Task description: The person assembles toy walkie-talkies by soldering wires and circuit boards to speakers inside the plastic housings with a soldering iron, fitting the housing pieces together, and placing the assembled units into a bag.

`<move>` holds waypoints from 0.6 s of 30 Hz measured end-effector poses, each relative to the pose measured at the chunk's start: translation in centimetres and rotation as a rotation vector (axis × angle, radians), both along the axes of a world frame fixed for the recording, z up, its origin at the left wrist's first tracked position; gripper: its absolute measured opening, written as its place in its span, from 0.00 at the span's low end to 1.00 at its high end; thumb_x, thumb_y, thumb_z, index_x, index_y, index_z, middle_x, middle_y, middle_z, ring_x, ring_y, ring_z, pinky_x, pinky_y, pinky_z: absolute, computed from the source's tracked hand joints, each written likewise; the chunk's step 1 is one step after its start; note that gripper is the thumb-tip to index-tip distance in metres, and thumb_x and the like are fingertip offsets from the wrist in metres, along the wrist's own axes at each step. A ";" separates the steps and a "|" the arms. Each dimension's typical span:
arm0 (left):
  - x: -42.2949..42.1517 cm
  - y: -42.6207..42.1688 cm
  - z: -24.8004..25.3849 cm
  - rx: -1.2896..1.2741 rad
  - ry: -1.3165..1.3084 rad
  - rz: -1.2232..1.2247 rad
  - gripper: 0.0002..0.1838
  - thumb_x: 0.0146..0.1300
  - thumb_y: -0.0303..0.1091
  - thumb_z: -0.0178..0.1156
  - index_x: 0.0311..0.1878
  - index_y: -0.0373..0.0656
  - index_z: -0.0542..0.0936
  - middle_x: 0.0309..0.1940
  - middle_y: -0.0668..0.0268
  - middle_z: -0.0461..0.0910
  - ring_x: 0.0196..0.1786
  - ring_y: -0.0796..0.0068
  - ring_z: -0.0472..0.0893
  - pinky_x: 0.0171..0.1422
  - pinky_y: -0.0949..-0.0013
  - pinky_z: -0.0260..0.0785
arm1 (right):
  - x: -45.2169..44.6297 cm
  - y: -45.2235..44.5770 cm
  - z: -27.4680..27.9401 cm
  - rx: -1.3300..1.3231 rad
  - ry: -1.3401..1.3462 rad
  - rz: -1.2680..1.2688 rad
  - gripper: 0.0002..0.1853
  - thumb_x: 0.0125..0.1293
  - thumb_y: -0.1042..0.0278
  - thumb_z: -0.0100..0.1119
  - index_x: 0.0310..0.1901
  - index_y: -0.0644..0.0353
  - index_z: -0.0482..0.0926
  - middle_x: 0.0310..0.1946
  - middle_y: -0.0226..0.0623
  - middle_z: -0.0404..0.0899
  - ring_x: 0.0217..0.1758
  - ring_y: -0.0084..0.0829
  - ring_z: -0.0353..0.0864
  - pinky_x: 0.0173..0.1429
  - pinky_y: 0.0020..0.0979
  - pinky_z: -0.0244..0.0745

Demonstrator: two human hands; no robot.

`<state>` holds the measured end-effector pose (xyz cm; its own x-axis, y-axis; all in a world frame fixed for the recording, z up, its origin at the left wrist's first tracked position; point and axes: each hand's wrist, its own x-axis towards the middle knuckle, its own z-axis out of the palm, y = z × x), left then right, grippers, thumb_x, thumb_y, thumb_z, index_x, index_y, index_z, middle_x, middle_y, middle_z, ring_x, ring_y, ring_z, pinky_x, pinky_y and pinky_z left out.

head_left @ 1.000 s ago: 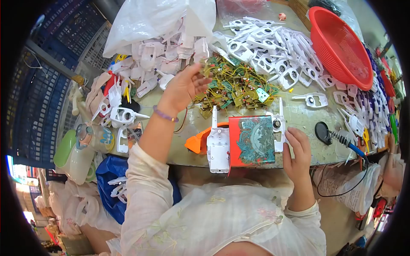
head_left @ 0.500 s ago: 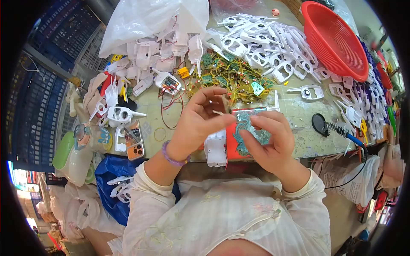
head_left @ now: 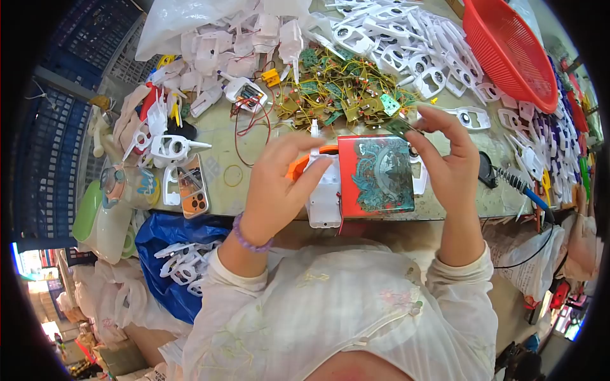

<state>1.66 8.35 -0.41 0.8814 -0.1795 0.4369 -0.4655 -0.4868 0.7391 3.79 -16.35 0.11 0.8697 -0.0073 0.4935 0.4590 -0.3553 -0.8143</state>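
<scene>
My right hand (head_left: 448, 159) pinches a small green circuit board (head_left: 399, 127) between thumb and fingers, above the far right corner of a red book-like pad with a teal pattern (head_left: 384, 174). My left hand (head_left: 279, 184), its fingertips smeared by motion, is over the left side of a white plastic casing (head_left: 325, 206). Its thumb and fingers are apart, with no held thing visible between them. The casing lies beside the pad's left edge, its narrow tip pointing away from me. An orange round object (head_left: 297, 167) shows partly behind the left hand.
A heap of circuit boards with yellow wires (head_left: 343, 95) lies beyond my hands. White casings (head_left: 406, 44) pile up behind, near a red basket (head_left: 508, 57). A soldering iron (head_left: 518, 184) is at right. A phone (head_left: 192, 187) and a jar (head_left: 130, 187) stand left.
My hands have moved apart, the right one outward to the right. The circuit board now shows clearly in my right hand. The whole view has shifted, baring more of the patterned pad.
</scene>
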 end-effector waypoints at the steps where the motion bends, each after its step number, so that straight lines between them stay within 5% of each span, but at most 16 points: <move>1: -0.4 0.8 -0.5 0.006 0.207 -0.076 0.13 0.53 0.26 0.65 0.44 0.40 0.80 0.40 0.60 0.79 0.47 0.59 0.77 0.50 0.61 0.70 | -0.1 -0.8 -0.7 0.000 0.004 -0.001 0.16 0.56 0.81 0.66 0.47 0.63 0.80 0.37 0.31 0.80 0.43 0.22 0.75 0.51 0.24 0.69; 5: -1.7 1.9 -0.6 0.292 -0.025 -0.192 0.13 0.49 0.20 0.60 0.39 0.44 0.81 0.38 0.65 0.80 0.44 0.61 0.76 0.48 0.62 0.69 | -0.8 -2.1 -2.1 -0.106 0.105 0.028 0.11 0.56 0.78 0.67 0.42 0.64 0.80 0.37 0.31 0.80 0.43 0.22 0.75 0.50 0.24 0.69; 9: -2.5 1.1 -1.1 0.280 -0.032 -0.475 0.15 0.48 0.23 0.66 0.41 0.50 0.84 0.41 0.69 0.78 0.42 0.64 0.76 0.46 0.65 0.68 | -1.2 -0.9 -2.0 -0.069 0.293 0.253 0.08 0.54 0.74 0.69 0.37 0.61 0.83 0.35 0.36 0.80 0.43 0.31 0.78 0.50 0.31 0.71; 12: -2.5 0.6 -1.6 0.288 -0.051 -0.468 0.13 0.46 0.24 0.66 0.38 0.48 0.83 0.41 0.68 0.78 0.44 0.63 0.76 0.48 0.62 0.69 | -0.8 0.0 -2.5 -0.436 0.020 0.259 0.13 0.49 0.74 0.71 0.39 0.59 0.83 0.42 0.35 0.79 0.50 0.37 0.74 0.53 0.35 0.69; 18: -1.8 0.2 -1.8 0.162 0.014 -0.466 0.08 0.48 0.26 0.67 0.34 0.44 0.83 0.39 0.67 0.80 0.42 0.65 0.78 0.47 0.63 0.70 | -1.8 0.8 -2.0 -0.389 -0.289 -0.004 0.14 0.46 0.71 0.73 0.37 0.56 0.83 0.43 0.35 0.78 0.50 0.43 0.73 0.53 0.40 0.68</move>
<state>-0.10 8.53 -2.25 0.6968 -0.6205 0.3597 -0.6516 -0.3382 0.6790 1.96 -15.53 -1.86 0.6971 0.2231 0.6814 0.6448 -0.6105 -0.4599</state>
